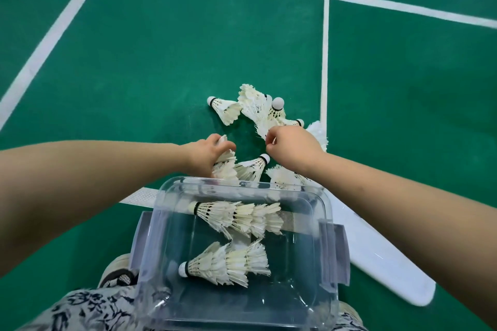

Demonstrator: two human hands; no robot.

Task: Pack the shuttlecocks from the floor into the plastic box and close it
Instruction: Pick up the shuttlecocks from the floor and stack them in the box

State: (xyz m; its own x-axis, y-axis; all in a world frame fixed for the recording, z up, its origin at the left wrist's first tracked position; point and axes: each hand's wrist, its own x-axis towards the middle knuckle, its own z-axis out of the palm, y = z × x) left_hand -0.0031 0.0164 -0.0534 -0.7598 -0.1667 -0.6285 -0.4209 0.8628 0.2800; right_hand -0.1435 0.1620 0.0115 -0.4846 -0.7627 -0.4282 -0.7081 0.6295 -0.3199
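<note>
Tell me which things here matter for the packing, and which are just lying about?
Job: shuttlecocks on the floor; stacks already in the box; plastic box; left hand; right hand; lid.

Lying about: court lines; shoe.

A single wide-angle view came from a camera worn on the person's head, looking forward and steeply down. The clear rectangular plastic box (pixel 242 250) sat nearest the lens, filling the lower centre of the frame, with patterned fabric over the person's knees just below it. Both bare forearms entered from the left and right edges and met just beyond the box's far rim. Past that, the green court floor with white painted lines (pixel 161 62) stretched to the top of the frame. The lines bowed near the edges. No second view was given, so nothing overlapped.
</note>
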